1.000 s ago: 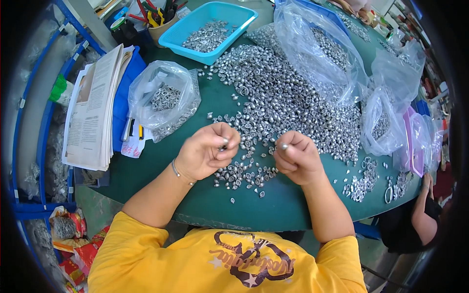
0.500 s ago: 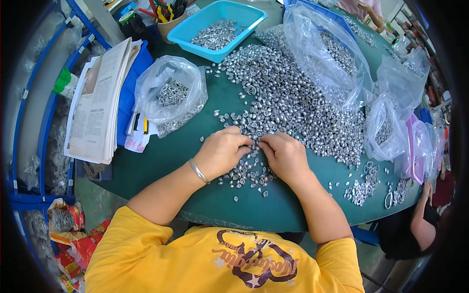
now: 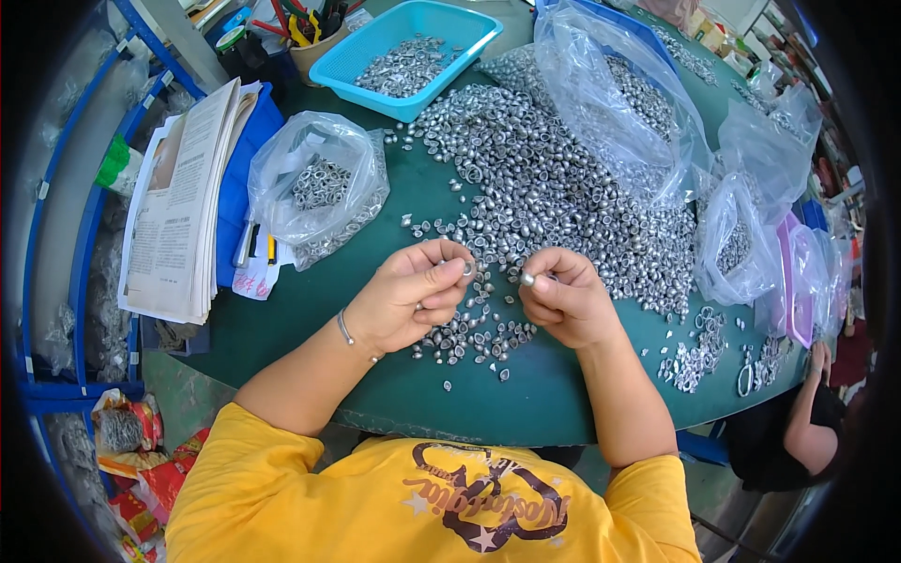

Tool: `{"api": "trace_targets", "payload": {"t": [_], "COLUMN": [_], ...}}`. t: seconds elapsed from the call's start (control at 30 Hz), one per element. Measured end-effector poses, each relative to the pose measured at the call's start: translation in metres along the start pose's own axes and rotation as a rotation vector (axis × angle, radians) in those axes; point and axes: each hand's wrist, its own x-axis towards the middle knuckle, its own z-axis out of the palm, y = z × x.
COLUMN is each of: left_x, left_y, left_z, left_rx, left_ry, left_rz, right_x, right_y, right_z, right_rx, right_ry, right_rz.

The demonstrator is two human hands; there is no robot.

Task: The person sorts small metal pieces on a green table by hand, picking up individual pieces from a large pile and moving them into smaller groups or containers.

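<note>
My left hand (image 3: 419, 293) pinches a small silver metal piece (image 3: 467, 268) with a hollow opening between thumb and forefinger. A similar rounded silver piece (image 3: 527, 279) is gripped by the fingertips of my right hand (image 3: 566, 298). Both hands are raised a little over the green table, apart from each other. Beyond them spreads a big heap of small silver teardrop-shaped metal pieces (image 3: 563, 202), some showing hollow backs. Between and below the hands lies a smaller scatter of these pieces (image 3: 481, 335).
A blue plastic basket (image 3: 487, 35) of silver pieces stands at the back. Clear bags of pieces (image 3: 361, 148) lie left and right of the heap. Papers (image 3: 178, 235) rest against a blue bin at left. Silver links (image 3: 699, 357) lie at right, near another person's arm (image 3: 805, 413).
My hands have drawn apart and lifted from the pile's near edge, turning so the fingertips show. Each now visibly holds a small silver piece.
</note>
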Motion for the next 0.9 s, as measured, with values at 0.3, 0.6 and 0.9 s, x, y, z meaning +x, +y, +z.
{"api": "trace_targets", "payload": {"t": [0.3,0.6,0.9], "left_x": [0.004,0.006,0.004], "left_y": [-0.001,-0.006,-0.005], "left_z": [-0.009,-0.014,-0.013], "left_rx": [-0.066,-0.059,-0.087], "left_ry": [0.042,0.064,0.068], "left_rz": [0.041,0.028,-0.043], "right_x": [0.006,0.005,0.0], "right_y": [0.009,0.019,-0.001], "right_z": [0.015,0.016,0.02], "right_rx": [-1.193,-1.665,-1.113], "right_ry": [0.311,0.199,0.084], "right_rz": [-0.184,-0.318,-0.301]}}
